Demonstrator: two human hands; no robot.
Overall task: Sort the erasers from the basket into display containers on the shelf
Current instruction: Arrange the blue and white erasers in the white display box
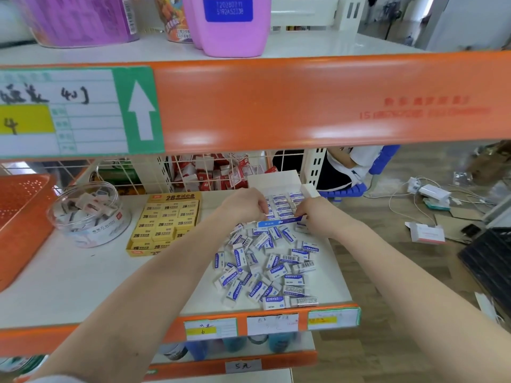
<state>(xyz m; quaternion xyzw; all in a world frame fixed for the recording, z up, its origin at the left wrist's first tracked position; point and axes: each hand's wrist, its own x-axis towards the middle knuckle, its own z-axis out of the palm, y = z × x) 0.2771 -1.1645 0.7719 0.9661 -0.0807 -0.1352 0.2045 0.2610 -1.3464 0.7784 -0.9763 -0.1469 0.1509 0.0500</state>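
head view: your left hand (243, 203) and right hand (313, 214) sit close together at the front of the white and blue display box (276, 178), far right of the shelf (83, 286). fingers of both hands curl down at the box's blue front flap (279, 223). left fingertips are over the front row of erasers inside, right fingertips touch the flap's right end. cannot tell if either hand pinches an eraser or the flap, grip is hidden under the knuckles. the box is partly filled with blue-labelled erasers in neat rows, lid tilted up at the back.

loose erasers (265, 269) lie in a scattered pile on the shelf just in front of the box, between your forearms, reaching the front edge. the orange basket (22, 217) sits at the far left, well apart from the pile. its inside is not visible.

between them: a clear round tub (88, 217) of mixed erasers and a yellow 2b eraser box (166, 222), side by side, rows full. a wire mesh (215, 172) behind holds red and white packs. an orange beam (304, 100) crosses above, with a pink bottle (232, 23) on the upper level. price tags (272, 323) are on the shelf's front edge.
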